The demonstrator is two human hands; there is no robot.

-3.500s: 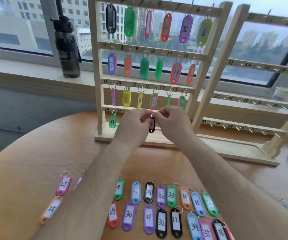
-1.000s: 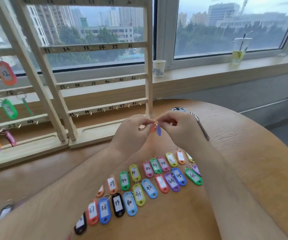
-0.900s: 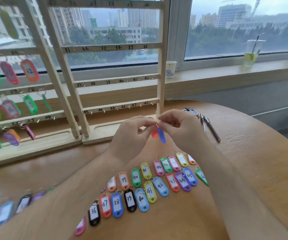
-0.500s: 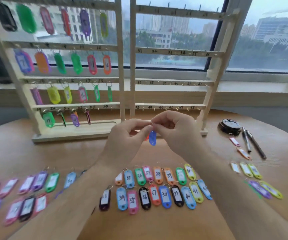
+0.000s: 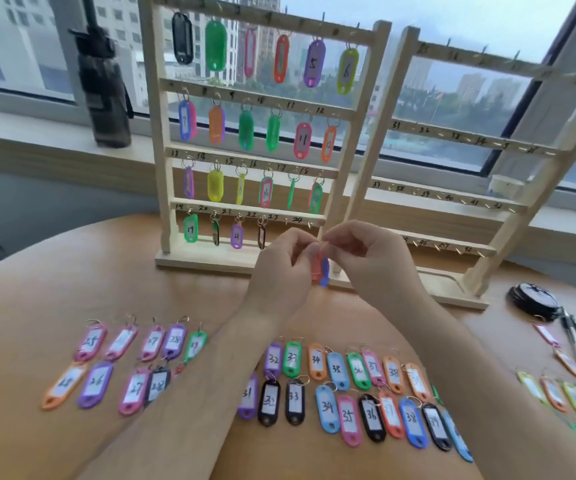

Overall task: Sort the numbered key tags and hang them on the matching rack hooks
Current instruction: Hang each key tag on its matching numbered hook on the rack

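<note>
My left hand (image 5: 281,271) and my right hand (image 5: 371,268) meet in front of the left wooden rack (image 5: 162,147). Together they pinch the rings of a red key tag (image 5: 316,268) and a blue key tag (image 5: 324,273), which dangle between my fingers just below the hooks marked 23 and 24. Those two hooks on the bottom rail (image 5: 300,221) are bare; hooks 19 to 22 carry tags. The numbers on the held tags are hidden. Several numbered tags (image 5: 349,393) lie in rows on the round wooden table (image 5: 37,289) under my forearms.
A second rack (image 5: 522,181) with bare hooks numbered from 31 upward stands to the right. A dark water bottle (image 5: 104,88) sits on the windowsill. At the right table edge lie a black round object (image 5: 532,297), pens (image 5: 572,336) and more tags (image 5: 556,389).
My view has swung left from the right rack back to the left rack. Both hands have kept hold of the red and blue tags and now sit close under hooks 23 and 24.
</note>
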